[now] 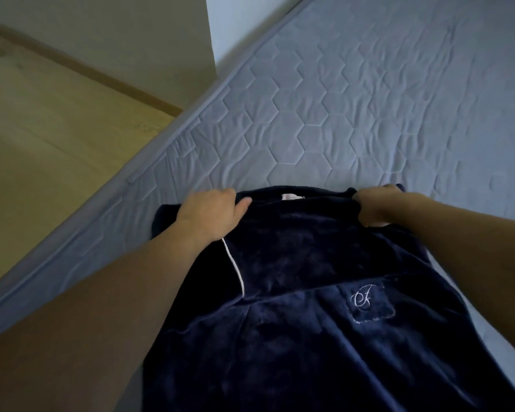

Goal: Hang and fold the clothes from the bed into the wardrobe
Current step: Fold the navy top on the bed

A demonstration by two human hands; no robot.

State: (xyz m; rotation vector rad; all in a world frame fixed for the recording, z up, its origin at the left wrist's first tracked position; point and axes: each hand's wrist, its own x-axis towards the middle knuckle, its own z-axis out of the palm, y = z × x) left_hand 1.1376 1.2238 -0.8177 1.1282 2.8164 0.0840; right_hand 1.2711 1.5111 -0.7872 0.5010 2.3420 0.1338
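Head view: dark navy plush velvet garment (309, 292) with white piping lies on the pale quilted mattress (369, 99), shoulders pinched by both hands — left hand (210, 211) and right hand (375, 208) each grip an upper corner. Keep both grips level and the fabric taut between them; the embroidered chest pocket (369, 301) sits below the right hand.

- my left hand (211, 211) grips the far left shoulder of the navy robe (309, 337)
- my right hand (375, 208) grips its far right shoulder
- robe lies on the quilted mattress (369, 99)
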